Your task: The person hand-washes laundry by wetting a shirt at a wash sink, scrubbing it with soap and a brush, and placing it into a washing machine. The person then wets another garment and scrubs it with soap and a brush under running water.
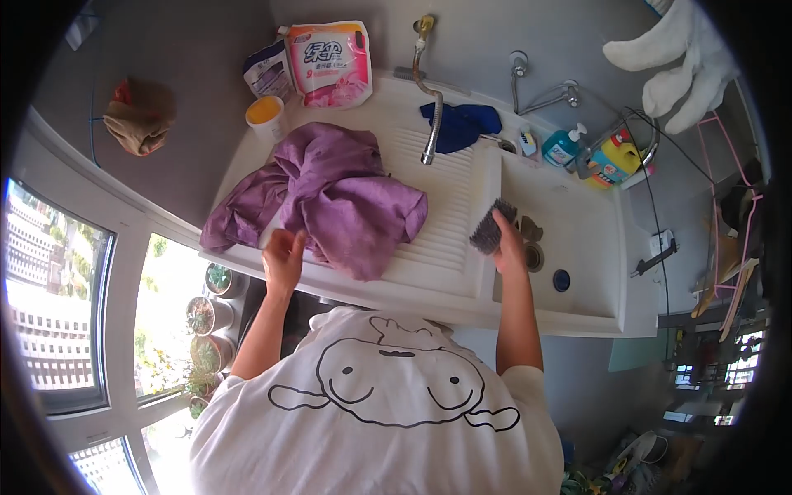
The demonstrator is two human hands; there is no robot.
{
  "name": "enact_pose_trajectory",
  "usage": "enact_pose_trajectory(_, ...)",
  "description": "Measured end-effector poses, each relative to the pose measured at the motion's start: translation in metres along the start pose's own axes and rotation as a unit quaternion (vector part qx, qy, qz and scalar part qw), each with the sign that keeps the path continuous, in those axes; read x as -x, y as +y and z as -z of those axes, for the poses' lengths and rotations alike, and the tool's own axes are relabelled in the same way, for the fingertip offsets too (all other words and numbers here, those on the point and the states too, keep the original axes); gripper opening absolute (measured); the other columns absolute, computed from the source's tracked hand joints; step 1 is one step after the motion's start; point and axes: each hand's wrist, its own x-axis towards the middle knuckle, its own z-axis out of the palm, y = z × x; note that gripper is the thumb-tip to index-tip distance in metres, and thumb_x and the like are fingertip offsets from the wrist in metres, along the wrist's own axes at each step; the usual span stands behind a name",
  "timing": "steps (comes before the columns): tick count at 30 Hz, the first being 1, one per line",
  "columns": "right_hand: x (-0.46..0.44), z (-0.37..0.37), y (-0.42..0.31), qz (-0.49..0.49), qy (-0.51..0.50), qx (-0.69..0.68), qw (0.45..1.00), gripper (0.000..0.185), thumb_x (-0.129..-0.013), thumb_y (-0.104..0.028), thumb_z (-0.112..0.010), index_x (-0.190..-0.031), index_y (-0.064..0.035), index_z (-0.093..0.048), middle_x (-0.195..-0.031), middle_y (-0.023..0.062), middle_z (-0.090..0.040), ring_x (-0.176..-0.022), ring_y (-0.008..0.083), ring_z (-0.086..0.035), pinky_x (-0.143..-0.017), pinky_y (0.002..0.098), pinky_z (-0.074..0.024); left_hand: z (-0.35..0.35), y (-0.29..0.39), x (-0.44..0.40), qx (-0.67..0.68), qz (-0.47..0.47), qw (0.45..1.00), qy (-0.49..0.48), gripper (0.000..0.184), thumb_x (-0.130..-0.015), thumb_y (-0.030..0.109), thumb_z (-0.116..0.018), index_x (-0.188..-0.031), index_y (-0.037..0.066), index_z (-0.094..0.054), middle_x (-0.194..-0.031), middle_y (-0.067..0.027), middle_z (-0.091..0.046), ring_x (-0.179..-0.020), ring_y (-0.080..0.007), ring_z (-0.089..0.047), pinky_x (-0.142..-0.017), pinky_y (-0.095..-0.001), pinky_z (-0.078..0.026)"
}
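A purple garment [342, 194] lies bunched over the left part of the white washboard sink [437, 285]. At its front left edge is my left hand [283, 260], with the fingers curled closed. A small whitish patch shows by the fingertips, but I cannot tell whether it is something held. My right hand [510, 247] grips a dark bristled scrub brush [493, 227] over the left edge of the basin [590, 239]. Behind the ridged board, a dark blue cloth [462, 125] rests near the flexible faucet [431, 136].
Detergent pouches [330, 66] and a white tub [267, 120] stand back left. A teal pump bottle [563, 147] and a yellow bottle [615, 161] line the right rear edge. White gloves [681, 62] and pink hangers [730, 214] hang at right. Potted plants [210, 316] stand left.
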Motion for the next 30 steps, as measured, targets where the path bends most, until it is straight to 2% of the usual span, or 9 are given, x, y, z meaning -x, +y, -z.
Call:
enact_pose_trajectory(4,-0.065,-0.021,0.029,-0.016,-0.026,0.097,0.995,0.034,-0.072,-0.022,-0.063,-0.099,-0.0047,-0.051,-0.083,0.0052,-0.057,-0.072,0.0182,-0.058,-0.062,0.0327,-0.0492,-0.003,0.007,0.03,0.179,0.329,0.893,-0.251,0.033,-0.079,0.032,-0.055,-0.076,-0.001,-0.055,-0.061,-0.0036,-0.053,-0.056,-0.0102,-0.052,-0.048,-0.0226,-0.04)
enact_pose_trajectory(7,-0.103,-0.034,0.046,-0.035,0.012,0.122,0.992,0.036,-0.072,-0.023,-0.064,-0.099,-0.0028,-0.05,-0.084,0.0073,-0.058,-0.072,0.02,-0.058,-0.061,0.034,-0.0495,-0.015,0.029,0.031,0.24,0.414,0.847,-0.23,0.031,-0.079,0.032,-0.054,-0.079,0.001,-0.055,-0.065,-0.0033,-0.054,-0.056,-0.0102,-0.052,-0.05,-0.023,-0.041)
enact_pose_trajectory(11,-0.134,-0.034,0.053,-0.028,0.033,0.187,0.981,0.038,-0.071,-0.025,-0.065,-0.095,0.0001,-0.051,-0.084,0.0096,-0.058,-0.07,0.023,-0.059,-0.057,0.0375,-0.0498,-0.03,-0.001,0.02,0.147,0.304,0.909,-0.243,0.029,-0.079,0.031,-0.054,-0.084,0.002,-0.055,-0.072,-0.0021,-0.054,-0.06,-0.0099,-0.051,-0.057,-0.0232,-0.042)
enact_pose_trajectory(16,-0.141,-0.029,0.054,0.037,0.077,0.292,0.953,0.053,-0.064,-0.038,-0.069,-0.091,0.0061,-0.055,-0.081,0.0125,-0.059,-0.067,0.0219,-0.058,-0.052,0.0351,-0.0451,-0.023,0.05,-0.006,0.352,0.335,0.842,-0.235,0.012,-0.079,0.017,-0.053,-0.079,0.005,-0.054,-0.078,-0.0002,-0.051,-0.066,-0.0077,-0.049,-0.058,-0.019,-0.039)
enact_pose_trajectory(19,-0.136,-0.025,0.044,0.076,0.092,0.47,0.874,0.054,-0.065,-0.038,-0.067,-0.089,0.0082,-0.055,-0.082,0.018,-0.058,-0.073,0.0253,-0.057,-0.058,0.0365,-0.0451,-0.026,0.077,-0.033,0.404,0.34,0.813,-0.245,0.013,-0.081,0.012,-0.048,-0.092,0.006,-0.052,-0.089,0.0007,-0.05,-0.082,-0.0103,-0.05,-0.074,-0.0257,-0.043)
enact_pose_trajectory(24,-0.121,-0.015,0.041,0.236,0.09,0.623,0.74,0.044,-0.07,-0.034,-0.063,-0.086,0.0059,-0.056,-0.08,0.0183,-0.057,-0.069,0.0261,-0.056,-0.062,0.0365,-0.0438,-0.041,0.101,-0.067,0.377,0.26,0.816,-0.353,0.024,-0.08,0.007,-0.047,-0.104,0.003,-0.049,-0.096,-0.0022,-0.049,-0.084,-0.0126,-0.051,-0.078,-0.0267,-0.043)
enact_pose_trajectory(26,-0.047,-0.055,0.021,0.459,0.018,0.463,0.758,0.028,-0.075,-0.026,-0.058,-0.082,0.0009,-0.056,-0.071,0.0124,-0.056,-0.061,0.0222,-0.054,-0.058,0.033,-0.0433,-0.047,0.109,-0.073,0.385,0.27,0.803,-0.365,0.028,-0.08,0.006,-0.047,-0.108,0.002,-0.047,-0.097,-0.0026,-0.049,-0.085,-0.0127,-0.051,-0.077,-0.0264,-0.043)
enact_pose_trajectory(29,0.062,-0.111,0.022,0.418,-0.226,0.408,0.78,0.018,-0.08,-0.015,-0.051,-0.089,-0.0003,-0.054,-0.073,0.0086,-0.053,-0.052,0.0149,-0.051,-0.052,0.0213,-0.041,-0.064,0.107,-0.081,0.378,0.255,0.786,-0.417,0.033,-0.079,0.005,-0.047,-0.112,0.004,-0.046,-0.099,-0.0036,-0.051,-0.086,-0.0125,-0.051,-0.076,-0.0263,-0.044)
enact_pose_trajectory(30,0.085,-0.126,0.03,0.406,-0.284,0.424,0.758,0.019,-0.079,-0.015,-0.052,-0.091,-0.0006,-0.053,-0.076,0.0103,-0.053,-0.056,0.018,-0.053,-0.054,0.0239,-0.0425,-0.069,0.11,-0.082,0.327,0.222,0.8,-0.451,0.033,-0.078,0.007,-0.049,-0.111,0.004,-0.047,-0.099,-0.0041,-0.052,-0.088,-0.0125,-0.051,-0.075,-0.0263,-0.044)
